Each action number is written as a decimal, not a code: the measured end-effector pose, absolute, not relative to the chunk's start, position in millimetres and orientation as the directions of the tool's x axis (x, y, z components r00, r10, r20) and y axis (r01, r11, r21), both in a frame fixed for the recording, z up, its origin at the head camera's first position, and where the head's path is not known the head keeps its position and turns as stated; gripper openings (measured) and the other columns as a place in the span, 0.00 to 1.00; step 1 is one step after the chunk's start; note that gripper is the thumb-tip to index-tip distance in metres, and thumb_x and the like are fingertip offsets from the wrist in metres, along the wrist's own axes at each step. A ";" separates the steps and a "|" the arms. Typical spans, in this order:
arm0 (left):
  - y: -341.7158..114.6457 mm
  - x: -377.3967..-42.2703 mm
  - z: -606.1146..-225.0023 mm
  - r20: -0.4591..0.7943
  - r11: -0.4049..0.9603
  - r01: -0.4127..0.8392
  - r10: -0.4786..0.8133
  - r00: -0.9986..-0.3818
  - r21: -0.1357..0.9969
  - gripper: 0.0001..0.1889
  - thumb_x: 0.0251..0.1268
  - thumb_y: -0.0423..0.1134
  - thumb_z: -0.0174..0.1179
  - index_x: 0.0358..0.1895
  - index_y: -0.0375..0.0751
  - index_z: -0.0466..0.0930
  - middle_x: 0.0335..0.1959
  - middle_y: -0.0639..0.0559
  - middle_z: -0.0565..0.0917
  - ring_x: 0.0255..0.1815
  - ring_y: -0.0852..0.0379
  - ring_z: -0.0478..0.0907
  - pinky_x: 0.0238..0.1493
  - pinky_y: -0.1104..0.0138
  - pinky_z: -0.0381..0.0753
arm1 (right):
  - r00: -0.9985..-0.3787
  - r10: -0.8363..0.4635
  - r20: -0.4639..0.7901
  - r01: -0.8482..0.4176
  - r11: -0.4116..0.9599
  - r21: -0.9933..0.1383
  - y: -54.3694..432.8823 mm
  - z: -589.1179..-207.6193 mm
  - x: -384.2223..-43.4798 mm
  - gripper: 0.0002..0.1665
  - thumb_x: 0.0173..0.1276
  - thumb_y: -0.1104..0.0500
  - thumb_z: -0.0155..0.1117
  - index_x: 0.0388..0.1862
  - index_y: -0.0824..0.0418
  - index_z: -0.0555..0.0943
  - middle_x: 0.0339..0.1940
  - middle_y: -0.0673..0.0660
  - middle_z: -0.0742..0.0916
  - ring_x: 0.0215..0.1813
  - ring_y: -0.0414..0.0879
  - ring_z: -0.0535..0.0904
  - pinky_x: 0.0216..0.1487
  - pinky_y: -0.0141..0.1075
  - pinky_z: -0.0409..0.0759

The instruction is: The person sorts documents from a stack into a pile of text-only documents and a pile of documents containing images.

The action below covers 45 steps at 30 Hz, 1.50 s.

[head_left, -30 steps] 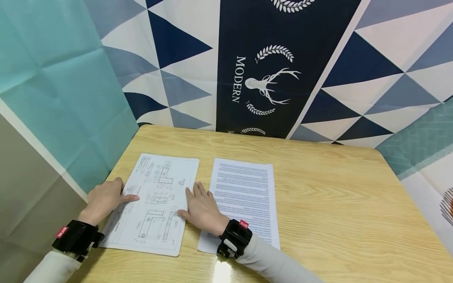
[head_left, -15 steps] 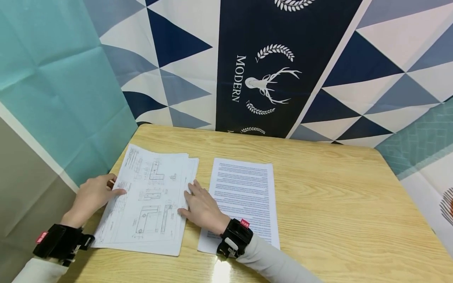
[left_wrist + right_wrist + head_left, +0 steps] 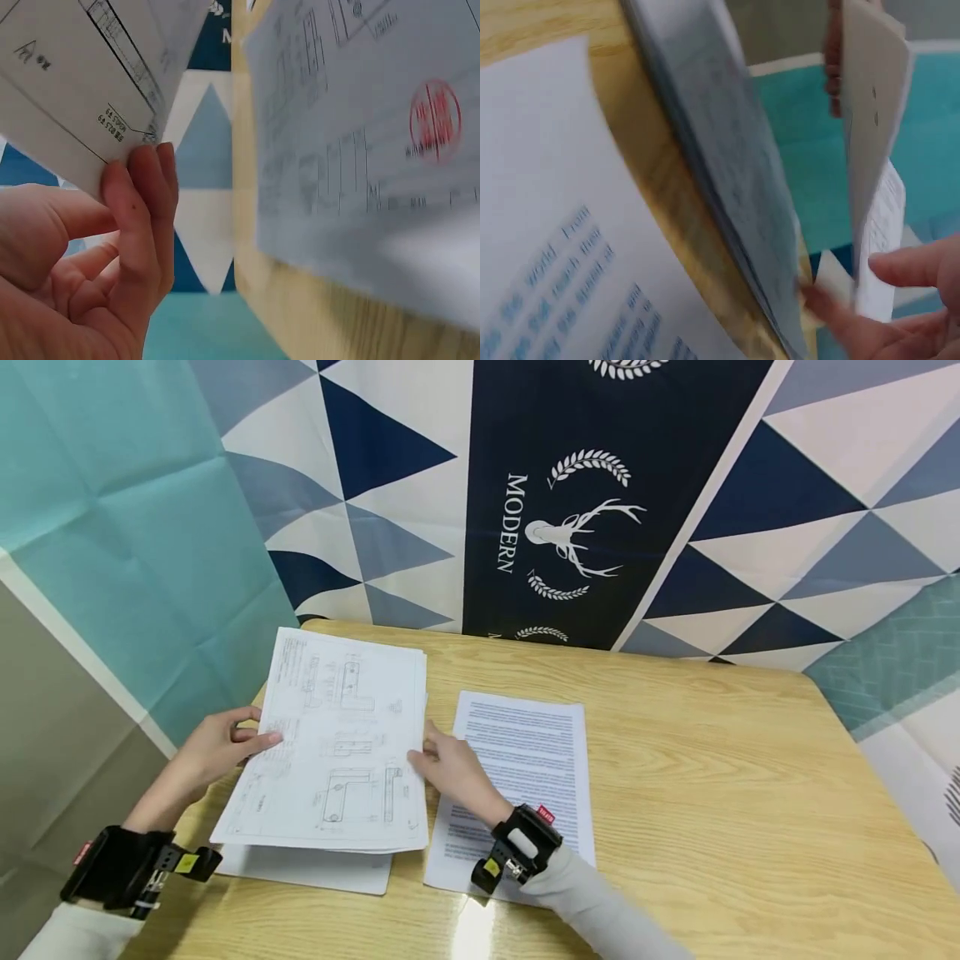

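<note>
Raised over the table is a bundle of drawing sheets (image 3: pixel 307 777), printed with technical line drawings. My left hand (image 3: pixel 210 752) pinches its left edge, thumb on the front and fingers behind. At the right edge my right hand (image 3: pixel 461 772) holds the bundle, with the thumb on the near face and fingers behind. The right wrist view shows that hand's thumb and fingers (image 3: pixel 900 315) on either side of the sheets. Below lies the remaining stack of drawing sheets (image 3: pixel 300 867), mostly covered in the head view; a red oval stamp (image 3: pixel 435 121) marks its top sheet.
Beside the stack, under my right forearm, lies a stack of text pages (image 3: pixel 525 752) with dense printed lines. The wooden table (image 3: pixel 712 793) extends to the right. A patterned cloth (image 3: pixel 405 485) hangs behind the table, with a teal part (image 3: pixel 150 543) at left.
Some sheets have come off the top of the drawing stack, slid left, then risen and shifted right. My right hand went from resting on the stack's edge to holding the lifted sheets.
</note>
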<state>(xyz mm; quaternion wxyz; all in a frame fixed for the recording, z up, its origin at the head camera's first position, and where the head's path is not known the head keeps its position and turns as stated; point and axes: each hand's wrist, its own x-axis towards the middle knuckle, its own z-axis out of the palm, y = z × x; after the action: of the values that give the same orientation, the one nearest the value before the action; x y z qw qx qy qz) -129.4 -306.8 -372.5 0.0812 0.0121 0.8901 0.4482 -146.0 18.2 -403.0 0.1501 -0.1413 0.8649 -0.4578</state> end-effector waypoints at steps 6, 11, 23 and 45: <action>-267.6 -143.0 -379.2 -0.136 0.542 -0.058 0.105 -0.985 0.838 0.18 0.75 0.38 0.61 0.55 0.26 0.71 0.32 0.43 0.88 0.25 0.57 0.79 0.27 0.64 0.79 | -0.956 -0.262 -0.128 0.025 0.363 -0.931 56.9 -394.3 -155.6 0.37 0.72 0.64 0.65 0.77 0.67 0.64 0.53 0.63 0.86 0.28 0.44 0.84 0.37 0.39 0.86; -216.0 -156.1 -377.0 -0.146 0.542 -0.039 0.157 -0.977 0.840 0.18 0.74 0.39 0.61 0.55 0.27 0.72 0.28 0.49 0.83 0.26 0.57 0.73 0.32 0.62 0.78 | -0.973 -0.208 -0.100 0.026 0.333 -0.943 114.3 -389.4 -156.4 0.40 0.71 0.67 0.64 0.79 0.62 0.61 0.41 0.59 0.88 0.31 0.41 0.83 0.37 0.37 0.84; -55.4 -185.4 -353.4 -0.202 0.309 -0.053 0.473 -0.858 0.949 0.14 0.77 0.34 0.56 0.59 0.31 0.75 0.41 0.41 0.87 0.34 0.58 0.84 0.44 0.57 0.86 | -0.998 -0.047 -0.028 -0.001 0.525 -0.851 269.8 -369.2 -120.8 0.39 0.75 0.70 0.58 0.80 0.68 0.55 0.51 0.73 0.83 0.34 0.39 0.83 0.33 0.33 0.82; 131.2 -166.9 -402.6 -0.223 0.554 0.199 0.601 -0.768 0.808 0.16 0.68 0.34 0.65 0.19 0.36 0.83 0.19 0.46 0.87 0.24 0.59 0.88 0.29 0.79 0.73 | -0.971 0.140 -0.193 0.220 0.838 -0.499 430.6 -392.5 -82.3 0.35 0.71 0.68 0.61 0.73 0.79 0.62 0.50 0.79 0.79 0.43 0.60 0.82 0.31 0.36 0.76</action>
<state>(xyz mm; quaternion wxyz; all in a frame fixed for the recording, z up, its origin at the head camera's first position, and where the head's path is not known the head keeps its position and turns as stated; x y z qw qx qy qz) -166.9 131.2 -402.6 0.2457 0.2364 0.8465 0.4089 -82.3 430.6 -392.5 0.0747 0.0943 0.9557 -0.2685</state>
